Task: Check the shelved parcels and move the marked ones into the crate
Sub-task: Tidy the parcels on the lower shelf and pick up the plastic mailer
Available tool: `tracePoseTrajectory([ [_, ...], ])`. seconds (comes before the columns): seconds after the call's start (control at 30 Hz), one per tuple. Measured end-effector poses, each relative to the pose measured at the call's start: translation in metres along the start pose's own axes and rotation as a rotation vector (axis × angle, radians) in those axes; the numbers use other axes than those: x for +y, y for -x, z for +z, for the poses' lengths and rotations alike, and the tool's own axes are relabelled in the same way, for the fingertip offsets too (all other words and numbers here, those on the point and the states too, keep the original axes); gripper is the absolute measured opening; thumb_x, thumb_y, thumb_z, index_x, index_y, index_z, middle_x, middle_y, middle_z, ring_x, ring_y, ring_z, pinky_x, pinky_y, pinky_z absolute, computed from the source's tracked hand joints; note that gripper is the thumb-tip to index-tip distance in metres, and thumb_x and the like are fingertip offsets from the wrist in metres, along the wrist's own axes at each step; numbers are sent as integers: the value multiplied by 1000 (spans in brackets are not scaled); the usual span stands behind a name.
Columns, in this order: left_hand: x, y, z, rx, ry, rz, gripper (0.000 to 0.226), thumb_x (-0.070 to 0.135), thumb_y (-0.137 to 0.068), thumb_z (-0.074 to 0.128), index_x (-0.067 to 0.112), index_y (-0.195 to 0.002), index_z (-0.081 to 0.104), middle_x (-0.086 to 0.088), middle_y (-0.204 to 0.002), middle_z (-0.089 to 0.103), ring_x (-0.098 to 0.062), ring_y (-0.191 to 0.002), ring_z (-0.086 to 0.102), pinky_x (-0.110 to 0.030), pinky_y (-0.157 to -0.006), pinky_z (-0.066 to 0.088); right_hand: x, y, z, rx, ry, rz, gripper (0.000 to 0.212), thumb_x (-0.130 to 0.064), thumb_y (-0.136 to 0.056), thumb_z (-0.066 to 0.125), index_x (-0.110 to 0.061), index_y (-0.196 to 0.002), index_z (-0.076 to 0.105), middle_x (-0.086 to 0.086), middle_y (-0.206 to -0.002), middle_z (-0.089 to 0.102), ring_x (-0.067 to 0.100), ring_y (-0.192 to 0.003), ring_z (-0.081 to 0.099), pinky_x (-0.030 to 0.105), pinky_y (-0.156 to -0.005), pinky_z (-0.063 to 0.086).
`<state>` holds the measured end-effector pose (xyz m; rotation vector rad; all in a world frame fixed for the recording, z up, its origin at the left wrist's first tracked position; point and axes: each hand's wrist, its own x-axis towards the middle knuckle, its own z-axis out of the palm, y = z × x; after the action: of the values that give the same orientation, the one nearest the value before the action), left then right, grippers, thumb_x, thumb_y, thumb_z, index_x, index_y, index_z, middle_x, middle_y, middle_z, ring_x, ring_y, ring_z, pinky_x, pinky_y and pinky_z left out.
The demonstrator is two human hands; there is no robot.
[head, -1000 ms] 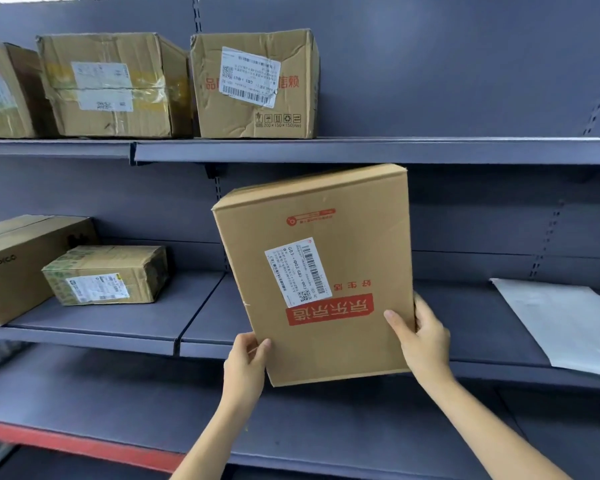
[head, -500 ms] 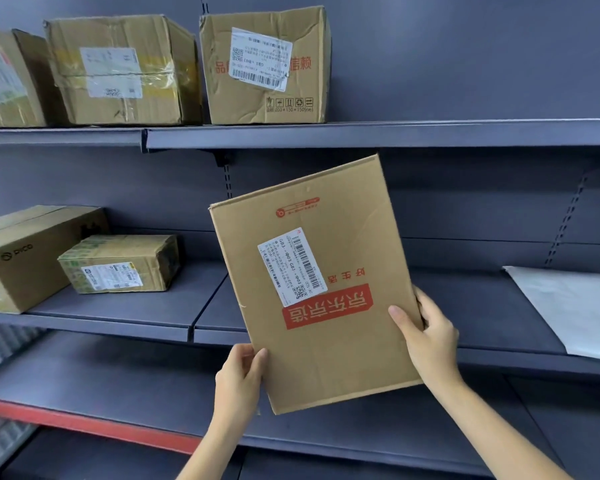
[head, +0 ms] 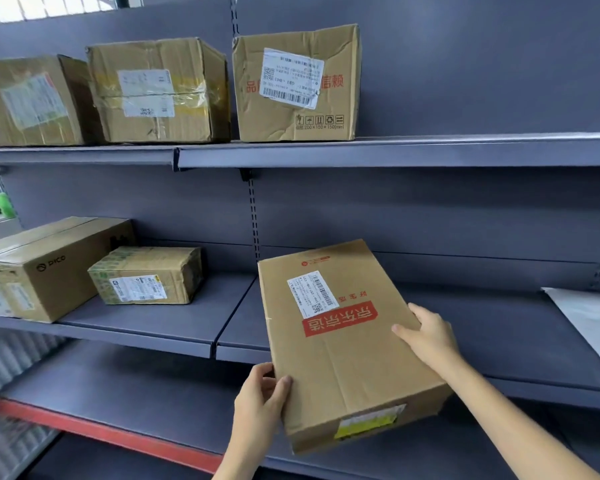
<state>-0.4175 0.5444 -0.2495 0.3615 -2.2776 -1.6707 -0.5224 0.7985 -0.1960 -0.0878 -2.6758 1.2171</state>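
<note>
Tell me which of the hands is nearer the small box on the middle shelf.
Left. The left hand is below-right of the small box; the right hand is farther right.

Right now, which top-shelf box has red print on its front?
The rightmost box, beside the bare stretch of the top shelf; the other two show only labels and tape.

Grey-blue metal shelving, plain back panel (head: 465, 81). Slotted upright (head: 253, 216) runs down the middle, black bracket (head: 246, 174) under the upper shelf (head: 395, 154). Middle shelf (head: 146, 327) made of two boards butted together. Lowest shelf has a red front edge (head: 101, 433). Bright window (head: 49, 8) top left. Corrugated surface (head: 4, 362) lower left, blurred.
</note>
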Motion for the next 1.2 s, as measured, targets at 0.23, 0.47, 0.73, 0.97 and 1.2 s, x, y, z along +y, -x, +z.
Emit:
tracePoseTrajectory([
  [0.23,10,-23,-1,-43,101,-34,15,31,-83,66,23,-91,57,1,-87,66,-12,-82,63,-25,-70,52,-11,-25,-12,19,-352,9,39,-10,-83,64,-6,-122,58,9,-125,61,18,-108,58,26,-91,40],
  [0.47,21,-48,-7,-127,151,15,14,32,-86,61,27,-97,55,1,-98,64,-12,-89,64,-34,-76,56,-33,6,-16,222,4,-153,28,-14,-88,58,-8,-114,64,6,-117,65,23,-113,58,24,-90,40],
  [0.73,27,-101,-9,-162,-217,228,42,19,-88,58,14,-127,44,-6,-132,39,-23,-124,38,-39,-104,37,-38,76,31,-225,495,-359,70,-67,-85,32,-31,-144,26,-25,-145,7,-3,-139,0,24,-111,-13],
  [0.97,44,-152,16,-289,-654,364,48,31,-92,45,12,-135,37,-12,-148,29,-33,-137,16,-39,-112,13,-20,63,13,-294,564,-543,90,-78,-73,25,-27,-146,14,-28,-141,-6,-21,-123,-26,5,-96,-29],
  [1.2,46,-172,29,-287,-798,381,55,46,-92,40,12,-136,39,-10,-144,36,-29,-137,22,-37,-112,15,-6,33,3,-288,552,-661,62,-41,-91,47,-21,-145,23,-20,-144,8,-8,-134,-4,7,-103,-22],
])
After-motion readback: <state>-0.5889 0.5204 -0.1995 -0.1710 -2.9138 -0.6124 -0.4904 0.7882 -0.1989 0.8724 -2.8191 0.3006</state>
